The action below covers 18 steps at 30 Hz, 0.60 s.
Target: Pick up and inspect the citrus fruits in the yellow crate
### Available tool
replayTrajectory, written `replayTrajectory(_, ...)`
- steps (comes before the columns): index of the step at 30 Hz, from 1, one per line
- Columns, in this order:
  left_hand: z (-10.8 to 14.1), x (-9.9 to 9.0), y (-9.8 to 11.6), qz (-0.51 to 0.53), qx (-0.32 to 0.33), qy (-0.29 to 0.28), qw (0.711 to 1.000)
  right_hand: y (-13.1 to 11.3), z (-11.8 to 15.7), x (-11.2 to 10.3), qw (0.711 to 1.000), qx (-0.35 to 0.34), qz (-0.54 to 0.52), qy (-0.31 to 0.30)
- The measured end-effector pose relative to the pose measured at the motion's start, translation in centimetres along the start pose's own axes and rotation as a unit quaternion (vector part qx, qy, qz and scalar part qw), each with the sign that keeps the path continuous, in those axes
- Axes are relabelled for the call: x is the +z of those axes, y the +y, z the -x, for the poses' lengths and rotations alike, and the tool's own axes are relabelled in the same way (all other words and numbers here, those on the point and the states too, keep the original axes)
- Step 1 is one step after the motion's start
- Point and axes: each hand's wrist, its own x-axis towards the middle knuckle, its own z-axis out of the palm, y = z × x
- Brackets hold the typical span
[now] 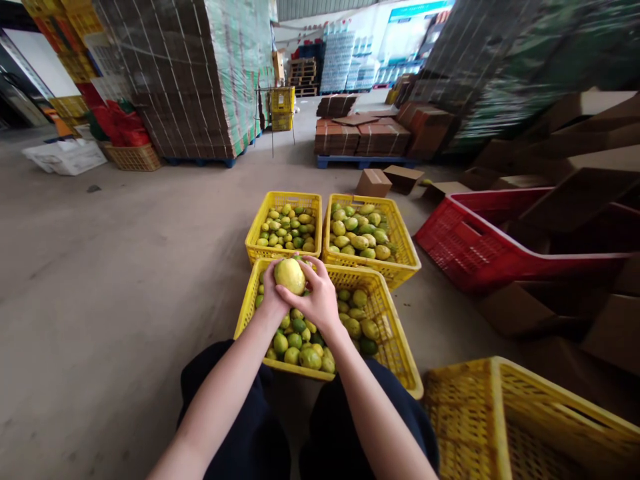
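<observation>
A large yellow lemon is held up between both hands, above the near yellow crate. My left hand wraps round its left side. My right hand has its thumb on the front of it and its fingers at the right side. Below them, green and yellow lemons lie in the near crate, partly hidden by my forearms. Behind stand a left yellow crate of smaller lemons and a right yellow crate of larger, longer ones.
Another yellow crate stands at the lower right. A red crate with cardboard in it is beyond, among loose boxes. Flattened cartons lie on a blue pallet. Wrapped carton stacks flank the aisle.
</observation>
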Motion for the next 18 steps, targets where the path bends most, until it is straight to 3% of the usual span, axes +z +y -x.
replayTrajectory(8, -0.5, -0.1, 0.2, 0.015, 0.019, -0.044, 0.999, -0.9, -0.1, 0.3, 0.987, -0.014, -0.15, 0.055)
replayTrajectory(11, -0.9, -0.2, 0.4, 0.045, 0.01, -0.02, 0.999, -0.8, -0.2, 0.2, 0.963, 0.01, -0.262, 0.057)
replayTrajectory(14, -0.9, -0.2, 0.8, 0.075, -0.019, -0.003, 0.997, -0.2, -0.5, -0.3, 0.898, 0.127, -0.413, 0.083)
replayTrajectory(18, -0.7, -0.1, 1.3, 0.062, -0.069, -0.048, 0.995, 0.5, -1.5, -1.3, 0.751, 0.274, -0.598, 0.066)
